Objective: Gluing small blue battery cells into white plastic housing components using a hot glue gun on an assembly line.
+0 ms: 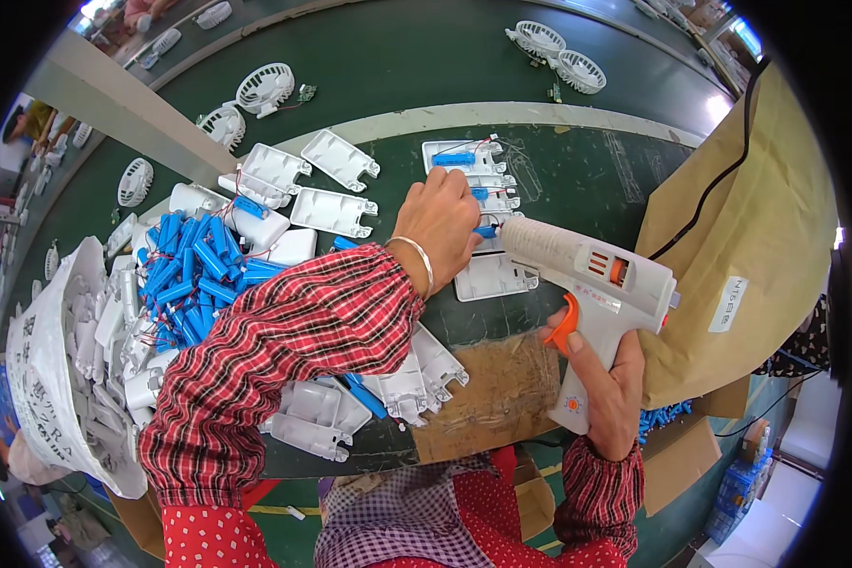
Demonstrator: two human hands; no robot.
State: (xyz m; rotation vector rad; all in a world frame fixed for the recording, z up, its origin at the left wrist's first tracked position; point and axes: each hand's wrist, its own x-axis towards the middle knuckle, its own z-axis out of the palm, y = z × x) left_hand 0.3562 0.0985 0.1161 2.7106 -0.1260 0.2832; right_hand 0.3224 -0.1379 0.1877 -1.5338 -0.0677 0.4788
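My right hand [608,390] grips the handle of a white hot glue gun [563,251], a finger at its orange trigger. The nozzle points left, right by the fingertips of my left hand [440,225]. That left hand is bent over a column of white plastic shells, its fingers closed at a blue battery [486,231]; most of this battery is hidden by the hand and nozzle. Farther up the column, a blue battery [453,159] lies in a shell, with thin wires beside it. The nearest shell [495,278] of the column has no battery showing.
A pile of blue wired batteries [194,275] lies left, beside a white sack [43,379] of white parts. Loose shells [336,211] lie around my left arm. A brown paper bag [743,227] stands right, crossed by a black cord. White fan parts [265,88] rest beyond.
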